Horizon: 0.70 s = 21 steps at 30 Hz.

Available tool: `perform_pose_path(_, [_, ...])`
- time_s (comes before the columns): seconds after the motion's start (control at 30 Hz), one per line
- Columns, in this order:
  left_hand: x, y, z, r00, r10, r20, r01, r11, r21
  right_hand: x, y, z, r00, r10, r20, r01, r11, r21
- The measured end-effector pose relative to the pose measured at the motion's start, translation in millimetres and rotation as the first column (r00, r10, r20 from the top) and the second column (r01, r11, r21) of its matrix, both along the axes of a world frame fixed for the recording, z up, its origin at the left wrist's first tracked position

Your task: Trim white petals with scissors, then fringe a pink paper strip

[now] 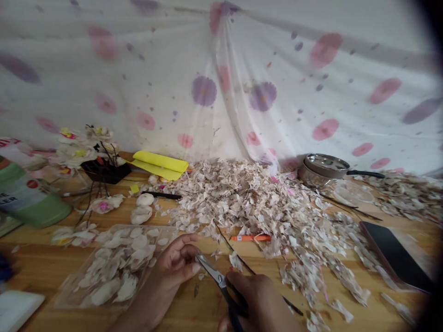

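My right hand [258, 295] is wrapped round the dark handles of a pair of scissors [219, 278], whose blades point up and left. The blade tips touch or nearly touch the fingertips of my left hand [176, 263]. Its thumb and fingers are pinched together, and whatever lies between them is too small to make out. Left of that hand, a clear plastic tray [67, 295] holds pale, petal-shaped pieces [112, 260]. Beyond both hands spreads a large heap of dry, off-white scraps [249, 198]. A thin dark stick [238, 256] runs beneath the scissors and my right hand.
An orange pen-like tool [251, 238] lies before the heap. A phone [394, 253] and a metal pot [320, 170] are on the right. At left stand a green container [38, 203] and handmade flowers in a black pot [105, 173], near yellow sheets [159, 163].
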<state>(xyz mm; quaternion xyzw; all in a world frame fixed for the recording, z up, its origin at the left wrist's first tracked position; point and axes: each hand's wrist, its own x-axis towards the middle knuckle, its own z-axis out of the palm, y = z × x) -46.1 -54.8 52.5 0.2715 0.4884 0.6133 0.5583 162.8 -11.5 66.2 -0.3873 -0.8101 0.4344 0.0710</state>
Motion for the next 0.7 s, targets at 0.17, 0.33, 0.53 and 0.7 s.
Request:
perform_pose_path(0.17, [-4.3,0.2,4.3,0.998,-0.022,-0.065,0.022,1.0,-0.007,0.7,0.5,4.3,1.0,-0.01,0.011,0.01,1.0,-0.02])
perform_pose_path(0.33, [-6.9,0.0,9.5,0.993,-0.023,-0.113,0.021,1.0,-0.015,2.0,0.8,3.3,1.0,-0.009,0.01,0.009,1.0,-0.022])
perform_pose_path(0.53, [0.6,0.2,3.8,0.987,-0.09,-0.132,0.082,0.995,-0.064,4.2,2.1,-7.8,0.982,-0.174,-0.075,0.175,0.985,-0.001])
perform_pose_path(0.7, [19.7,-5.1,-11.3,0.954,-0.28,-0.107,0.265,0.955,-0.13,-1.9,-0.3,-12.6,0.857,-0.37,-0.359,0.254,0.909,-0.331])
